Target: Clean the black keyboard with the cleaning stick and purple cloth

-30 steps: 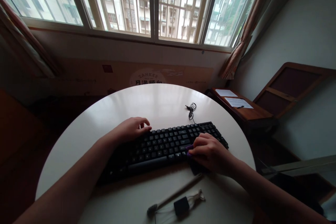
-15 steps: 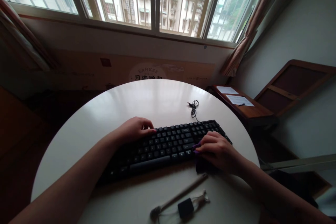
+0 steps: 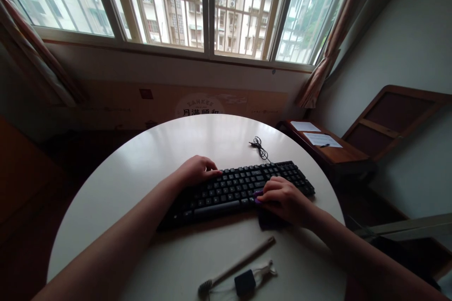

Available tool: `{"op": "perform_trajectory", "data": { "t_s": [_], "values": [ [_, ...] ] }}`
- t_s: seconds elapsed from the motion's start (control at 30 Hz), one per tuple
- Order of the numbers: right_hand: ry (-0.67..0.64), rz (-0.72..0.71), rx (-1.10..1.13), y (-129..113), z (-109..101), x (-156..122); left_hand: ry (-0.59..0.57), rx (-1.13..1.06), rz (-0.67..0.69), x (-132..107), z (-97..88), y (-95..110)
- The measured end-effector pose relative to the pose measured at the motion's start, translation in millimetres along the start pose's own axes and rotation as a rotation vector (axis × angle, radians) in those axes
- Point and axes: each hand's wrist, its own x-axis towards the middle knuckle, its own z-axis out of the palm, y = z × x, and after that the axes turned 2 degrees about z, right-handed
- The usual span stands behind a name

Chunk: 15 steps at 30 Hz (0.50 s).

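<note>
A black keyboard (image 3: 233, 188) lies across the round white table (image 3: 197, 136). My left hand (image 3: 197, 170) rests curled on the keyboard's upper left corner, fingers bent over the edge. On the keyboard's right part, my right hand (image 3: 282, 197) pinches a small purple thing (image 3: 258, 197) against the keys, fingers closed. A dark cloth-like patch (image 3: 268, 220) shows under that hand. The keyboard's thin black cable (image 3: 259, 146) coils on the table behind it.
A wooden-handled brush (image 3: 235, 265) and a small black object with a clear wrapper (image 3: 247, 281) lie near the table's front edge. A low wooden side table with papers (image 3: 319, 140) stands to the right. Barred windows and curtains are behind.
The keyboard has shifted a little to the right under both hands. My left hand moved right along its top edge. My right hand keeps pinching the purple thing at the keys.
</note>
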Motion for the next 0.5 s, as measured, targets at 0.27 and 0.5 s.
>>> {"op": "perform_trajectory", "data": {
  "t_s": [0.27, 0.5],
  "values": [
    [-0.054, 0.061, -0.023, 6, -8, -2, 0.012, 0.063, 0.07, -4, -4.0, 1],
    [-0.064, 0.049, -0.006, 4, -6, -1, 0.01, 0.071, 0.064, -2, -2.8, 2]
  ]
}}
